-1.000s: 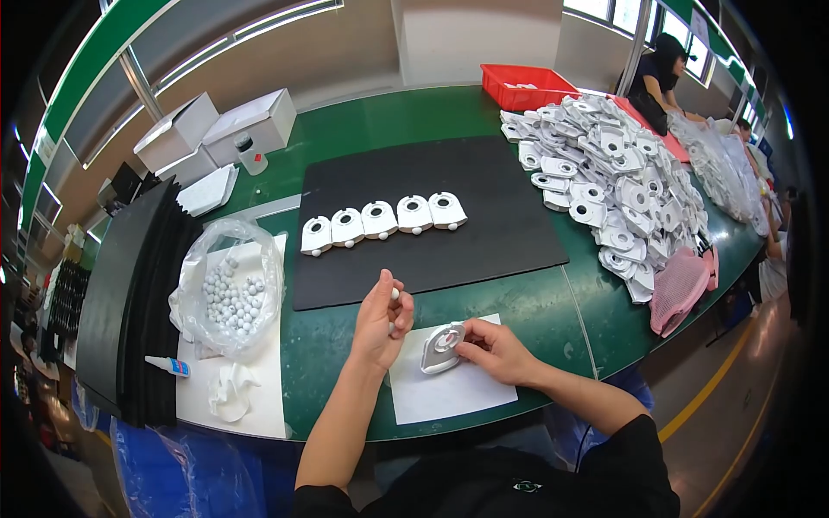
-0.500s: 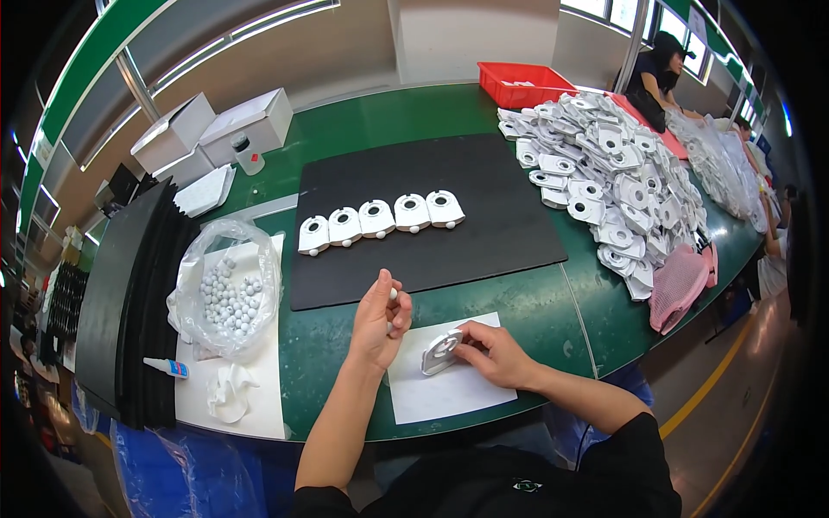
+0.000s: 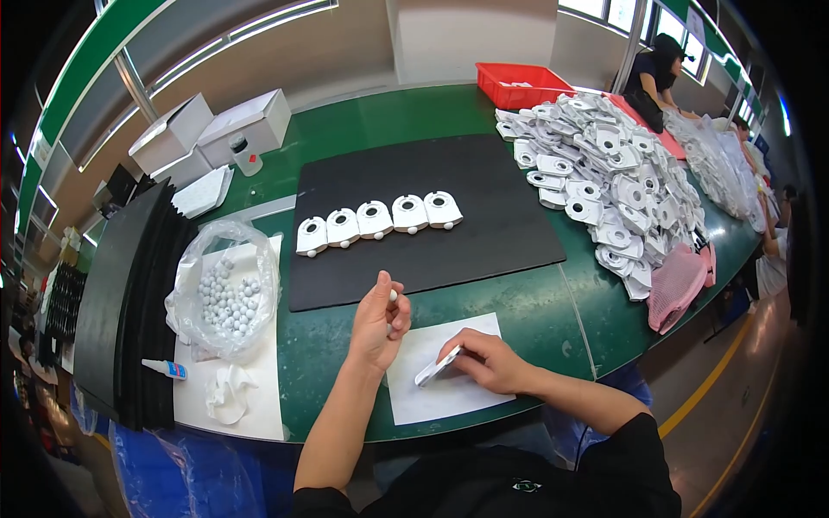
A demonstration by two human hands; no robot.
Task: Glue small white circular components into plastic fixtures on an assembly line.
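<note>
At the frame's lower centre, the right hand [image 3: 492, 361] pinches a white part [image 3: 431, 372] seen edge-on above paper [image 3: 442, 411]; its long axis slants down-left from those fingers, and whether the tip touches is unclear. Just up-left, the left hand [image 3: 377, 325], fingers curled, grips a white ball [image 3: 393, 295]. Beneath spreads a green table [image 3: 537, 304]. Beyond, a black mat [image 3: 505, 231] bears a row of parts [image 3: 374, 221]; right of it rises a heap [image 3: 620, 186], with a wall [image 3: 475, 39] behind.

White flat part [image 3: 434, 369] | held tilted, edge-on, over paper sheet [image 3: 471, 397] near its left edge | small white ball [image 3: 394, 295] | held, partly covered
</note>
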